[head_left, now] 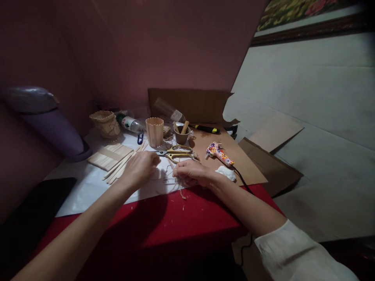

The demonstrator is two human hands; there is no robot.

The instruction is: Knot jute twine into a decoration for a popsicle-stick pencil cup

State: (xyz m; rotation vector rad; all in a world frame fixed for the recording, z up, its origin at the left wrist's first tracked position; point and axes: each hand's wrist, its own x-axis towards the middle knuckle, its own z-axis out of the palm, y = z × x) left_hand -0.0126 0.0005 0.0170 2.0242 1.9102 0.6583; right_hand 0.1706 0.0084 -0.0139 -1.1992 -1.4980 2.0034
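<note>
My left hand (pixel 140 168) rests knuckles up on a white sheet (pixel 88 187), fingers curled in, close to loose strands of jute twine (pixel 171 180). My right hand (pixel 191 172) is closed over the same twine, pinching strands that trail onto the red cloth (pixel 181 218). Gold-handled scissors (pixel 177 153) lie just beyond both hands. Flat wooden craft sticks (pixel 113 158) lie left of my left hand. What my left fingers hold is hidden.
A stick-built cup (pixel 154 131), a woven basket (pixel 106 124), a small brown cup with sticks (pixel 182 134), a bottle (pixel 130 123) and a flowered glue gun (pixel 219 153) on cardboard (pixel 234 156) stand behind. A white wad (pixel 225 172) lies by my right wrist.
</note>
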